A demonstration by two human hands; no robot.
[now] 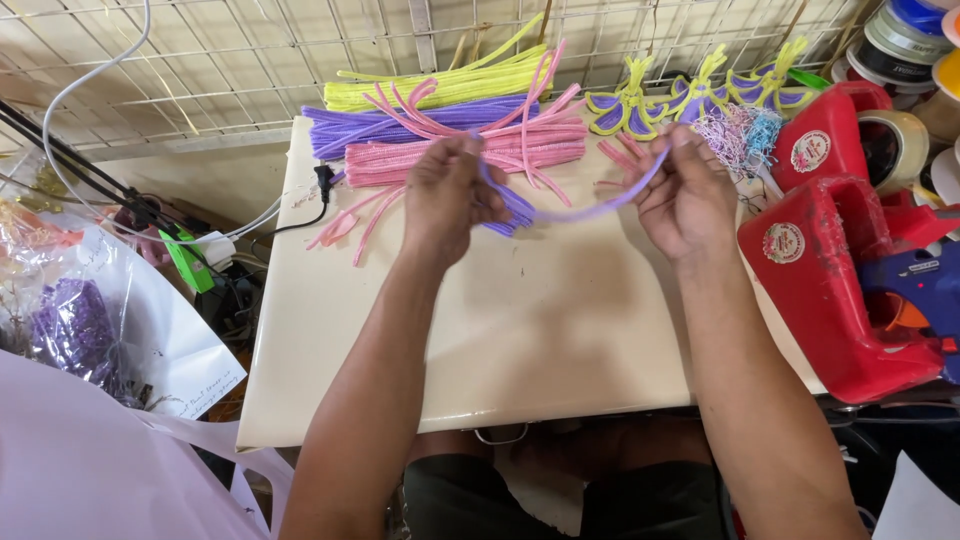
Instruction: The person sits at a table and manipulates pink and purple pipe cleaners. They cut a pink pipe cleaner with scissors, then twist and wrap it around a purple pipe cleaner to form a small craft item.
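Note:
Over the cream board (520, 330), my left hand (452, 195) pinches one end of a bent purple pipe cleaner (590, 210), and my right hand (688, 195) grips the other end, so the stem sags in a curve between them. Just behind my hands lie bundles of pink pipe cleaners (420, 162), purple pipe cleaners (370, 128) and yellow pipe cleaners (420, 90). Loose pink stems (345, 225) are scattered at the left of the board.
Finished yellow-and-purple pipe-cleaner flowers (690, 100) lie at the back right. Red plastic holders (830, 270), a blue glue gun (920, 290) and tape rolls (900, 40) crowd the right edge. A black cable (315, 200), a plastic bag of purple stems (70, 330) and a wire grid (200, 60) stand left and behind.

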